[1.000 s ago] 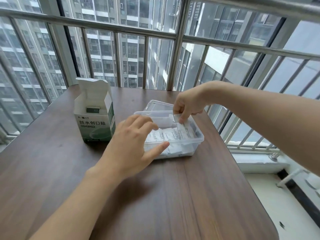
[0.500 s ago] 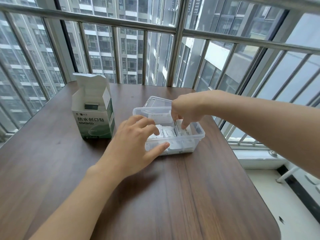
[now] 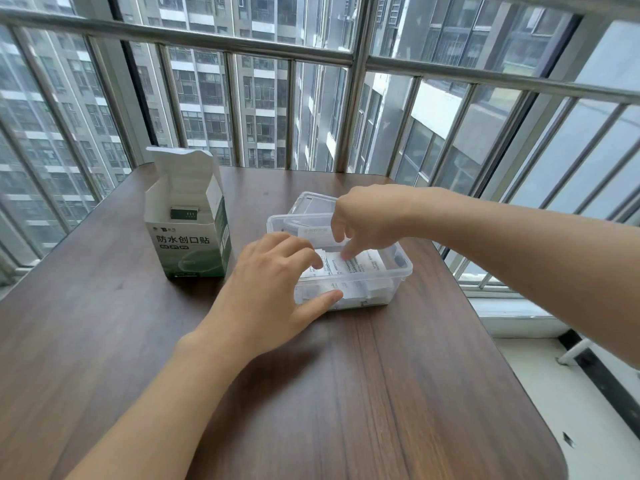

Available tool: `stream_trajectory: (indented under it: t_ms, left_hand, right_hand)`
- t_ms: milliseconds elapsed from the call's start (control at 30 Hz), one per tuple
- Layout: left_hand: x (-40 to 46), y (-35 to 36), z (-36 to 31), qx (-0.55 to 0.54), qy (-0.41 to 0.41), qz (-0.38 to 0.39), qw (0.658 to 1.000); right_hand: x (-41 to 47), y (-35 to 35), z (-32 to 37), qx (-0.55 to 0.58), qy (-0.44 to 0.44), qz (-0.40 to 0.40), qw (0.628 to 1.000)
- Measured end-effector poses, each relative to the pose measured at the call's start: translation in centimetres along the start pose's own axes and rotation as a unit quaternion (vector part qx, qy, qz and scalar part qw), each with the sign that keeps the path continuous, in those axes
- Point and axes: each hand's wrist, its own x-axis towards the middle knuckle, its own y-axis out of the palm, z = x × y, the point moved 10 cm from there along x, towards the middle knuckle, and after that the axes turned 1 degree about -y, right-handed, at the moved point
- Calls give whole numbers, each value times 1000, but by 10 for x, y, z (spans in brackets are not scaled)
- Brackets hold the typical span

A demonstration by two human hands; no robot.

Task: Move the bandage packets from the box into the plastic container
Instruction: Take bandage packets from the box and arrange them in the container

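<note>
- As far as can be judged, task nearly done: bandage packets [image 3: 349,266] lie inside plastic container [image 3: 403,271]
- Box [image 3: 188,237]: stood open, interior mostly unseen
- Left hand [image 3: 273,289]: fingers loosely spread against container
- Right hand [image 3: 367,220]: fingertip pressed onto packets

Left hand [image 3: 273,289] covers the plastic container's [image 3: 401,271] near-left corner; fingertip contact w/ bandage packets [image 3: 360,265] can't be told. Packet print too small to be read. Box [image 3: 188,237] interior mostly hidden by its walls. Both forearms are cut off by frame edges.
</note>
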Motion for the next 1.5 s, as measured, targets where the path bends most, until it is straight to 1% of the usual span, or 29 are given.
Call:
stream_trajectory:
  t_ms: [67,300,533,767,967,1133,1233,1333,1400,1500]
  left_hand:
    - [0,0,0,-2,-1,-2,1000]
    - [-1,-2,1,-6,-5,-1,1000]
    - [0,-1,0,-11,-8,-1,1000]
    - [0,-2,1,-20,-14,-4,1000]
    - [0,-2,1,-24,-19,-1,1000]
    - [0,-2,1,-22,-20,-1,1000]
    - [0,-3,1,-20,-19,-2,1000]
    - [0,-6,2,-23,-22,-6,999]
    - [0,-7,2,-18,-20,-4,1000]
    - [0,-4,3,-1,-18,12,1000]
  right_hand:
    - [-2,0,6,8,-3,-14,1000]
    - [-3,7,2,12,11,-21,1000]
    - [-2,4,-1,66,12,-30,997]
    - [2,6,-5,42,75,-61,994]
    - [2,7,-8,49,96,-68,992]
    - [4,6,-8,76,82,-65,992]
    - [3,-3,-5,110,49,-76,990]
    - [1,-8,2,149,11,-63,987]
    - [1,-8,6,139,-1,-55,989]
    - [2,-3,1,80,13,-28,996]
